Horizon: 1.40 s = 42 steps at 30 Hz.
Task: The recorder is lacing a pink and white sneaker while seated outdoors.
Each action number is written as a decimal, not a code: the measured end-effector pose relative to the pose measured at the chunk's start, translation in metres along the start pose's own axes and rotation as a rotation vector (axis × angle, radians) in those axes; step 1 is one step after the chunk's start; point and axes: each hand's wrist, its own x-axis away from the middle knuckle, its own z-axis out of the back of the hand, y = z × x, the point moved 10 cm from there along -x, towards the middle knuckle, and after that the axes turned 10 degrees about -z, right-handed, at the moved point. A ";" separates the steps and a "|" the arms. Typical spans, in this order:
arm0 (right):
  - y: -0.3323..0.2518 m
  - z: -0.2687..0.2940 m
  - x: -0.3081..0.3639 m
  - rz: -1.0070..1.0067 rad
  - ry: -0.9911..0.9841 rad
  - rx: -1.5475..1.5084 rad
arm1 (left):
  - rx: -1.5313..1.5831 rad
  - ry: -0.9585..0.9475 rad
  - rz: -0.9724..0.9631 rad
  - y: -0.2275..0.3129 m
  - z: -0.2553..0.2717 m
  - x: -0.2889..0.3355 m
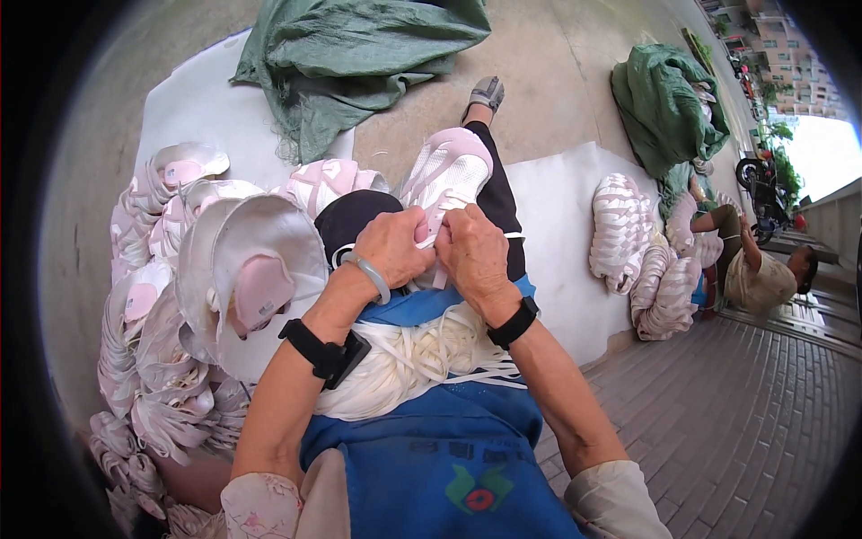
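Note:
A white and pink shoe upper (pixel 446 168) lies over my knees with its toe pointing away from me. My left hand (pixel 395 247) is closed on the near part of the upper, thumb and fingers pinched at its opening. Close beside it, my right hand (pixel 471 253) pinches the other edge of the same opening. Whether a lace end is also between the fingers is hidden. A loose heap of white shoelaces (pixel 422 355) rests in my lap on a blue apron (pixel 431 458).
Stacks of nested shoe uppers (pixel 166 314) crowd my left side; more piles (pixel 624 234) sit on white sheeting (pixel 561 216) at the right. Green sacks (pixel 359 54) lie ahead and at the far right (pixel 669 108). Another person (pixel 763 274) sits at the right beside uppers.

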 end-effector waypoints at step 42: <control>0.016 0.055 0.013 0.229 0.003 -0.429 | 0.088 0.181 -0.147 0.019 0.007 0.008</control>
